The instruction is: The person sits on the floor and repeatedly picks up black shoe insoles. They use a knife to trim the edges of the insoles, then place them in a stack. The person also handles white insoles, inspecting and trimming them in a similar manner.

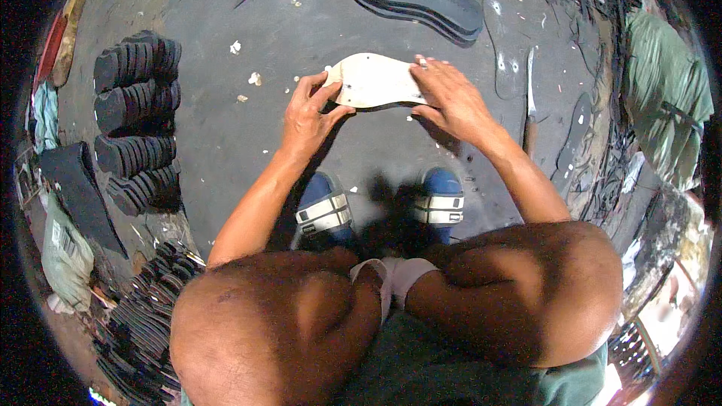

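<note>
The dark floor (226, 158) spreads all round the hands; nearest the body, to the left hand's lower left, lies a heap of dark pieces (143, 323). Straight left of that hand, rows of rounded dark pieces (137, 113) stand packed, so plenty already looks shaped and sorted. Beyond the right hand, a sole-shaped stack (414, 0) lies untouched. Between both hands is the pale plate (380, 81), low over the floor: the left hand (310, 114) pinches its left end between fingers and thumb, while the right hand (455, 101), flatter, grips the other end, thumb at the near edge. This one seems unfinished; whether the dark rim beneath is material or shadow, I cannot tell. The knife (532, 101) rests unused right of the right hand, pale scraps (256, 77) left of the left.
</note>
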Demonstrator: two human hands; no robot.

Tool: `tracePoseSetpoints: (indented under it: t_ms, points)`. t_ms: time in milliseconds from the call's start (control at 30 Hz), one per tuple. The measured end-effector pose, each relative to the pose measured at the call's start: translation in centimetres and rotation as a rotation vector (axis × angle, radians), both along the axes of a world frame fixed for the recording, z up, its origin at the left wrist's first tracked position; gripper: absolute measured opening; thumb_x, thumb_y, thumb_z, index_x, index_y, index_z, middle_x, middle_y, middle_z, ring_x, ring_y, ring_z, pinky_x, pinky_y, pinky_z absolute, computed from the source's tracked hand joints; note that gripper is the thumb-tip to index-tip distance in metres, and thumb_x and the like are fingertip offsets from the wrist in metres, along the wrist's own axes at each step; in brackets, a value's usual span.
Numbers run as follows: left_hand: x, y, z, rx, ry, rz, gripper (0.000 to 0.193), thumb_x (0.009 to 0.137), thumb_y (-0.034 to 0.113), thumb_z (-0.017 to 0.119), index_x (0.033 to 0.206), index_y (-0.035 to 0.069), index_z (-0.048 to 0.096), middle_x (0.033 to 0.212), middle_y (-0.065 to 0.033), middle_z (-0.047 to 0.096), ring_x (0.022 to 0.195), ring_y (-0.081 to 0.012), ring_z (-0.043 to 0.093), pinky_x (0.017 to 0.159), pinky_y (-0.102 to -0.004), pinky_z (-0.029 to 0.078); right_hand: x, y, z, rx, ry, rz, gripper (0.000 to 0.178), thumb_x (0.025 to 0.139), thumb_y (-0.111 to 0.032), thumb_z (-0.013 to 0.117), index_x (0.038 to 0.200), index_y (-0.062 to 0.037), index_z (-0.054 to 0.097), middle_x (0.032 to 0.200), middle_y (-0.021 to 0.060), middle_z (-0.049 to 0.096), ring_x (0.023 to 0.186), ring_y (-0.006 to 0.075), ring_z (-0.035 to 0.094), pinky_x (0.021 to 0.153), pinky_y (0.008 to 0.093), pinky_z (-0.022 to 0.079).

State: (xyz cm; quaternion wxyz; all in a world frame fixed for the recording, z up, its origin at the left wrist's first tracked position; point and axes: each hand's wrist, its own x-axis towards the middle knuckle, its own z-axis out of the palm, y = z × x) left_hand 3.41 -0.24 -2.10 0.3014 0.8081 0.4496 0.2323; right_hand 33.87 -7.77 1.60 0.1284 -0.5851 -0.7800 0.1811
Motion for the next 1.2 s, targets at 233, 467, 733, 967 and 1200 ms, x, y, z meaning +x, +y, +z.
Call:
tracePoseSetpoints:
  t_ms: [233,467,733,967,1200]
  points:
    - [0.1,0.0,-0.8,0.019,0.027,-0.016,0.058,0.066,0.026,0.096,0.117,0.007,0.074,0.132,-0.0158,0.064,0.122,-0.0359,0.062,0.101,-0.0464,0.054,2.0,-1.1,-0.9,-0.084,0.067,-0.055,0.072,0.090,-0.025,0.079,0.153,-0.0090,0.048,0.158,0.0137,0.049,0.147,0.0337,0.045,0.120,0.0458,0.039]
    - [0.6,0.0,-1.1,0.056,0.020,-0.065,0.067,0.068,0.031,0.095,0.123,0.003,0.068,0.151,-0.0175,0.055,0.130,-0.0358,0.059,0.106,-0.0472,0.051,0.2,-3.7,1.1,-0.113,0.304,-0.220,0.040,0.104,-0.024,0.060,0.142,-0.0102,0.062,0.124,0.0175,0.069,0.111,0.0370,0.064,0.099,0.0464,0.048]
    - [1.1,0.1,-0.2,0.050,0.041,-0.057,0.068,0.068,0.030,0.094,0.129,0.011,0.070,0.143,-0.0135,0.060,0.125,-0.0352,0.061,0.103,-0.0441,0.054,-0.4,-3.3,-0.3,-0.074,0.086,-0.188,0.025,0.102,-0.025,0.062,0.112,-0.0023,0.066,0.095,0.0172,0.067,0.090,0.0381,0.064,0.084,0.0480,0.050]
    - [0.6,-0.1,-0.3,0.084,0.049,-0.046,0.066,0.068,0.030,0.094,0.126,0.009,0.071,0.143,-0.0142,0.060,0.125,-0.0351,0.061,0.104,-0.0445,0.053,-2.0,-2.3,-0.3,0.024,-0.055,-0.097,0.017,0.098,-0.020,0.063,0.094,-0.0040,0.061,0.085,0.0154,0.061,0.083,0.0356,0.062,0.077,0.0473,0.048]
    - [1.0,0.0,-0.7,0.044,0.011,-0.052,0.065,0.067,0.027,0.095,0.125,0.008,0.072,0.143,-0.0146,0.061,0.124,-0.0351,0.061,0.103,-0.0440,0.053,-2.2,-2.5,-0.2,-0.052,-0.051,-0.089,0.014,0.096,-0.017,0.063,0.096,-0.0026,0.060,0.092,0.0191,0.063,0.090,0.0380,0.063,0.080,0.0495,0.050]
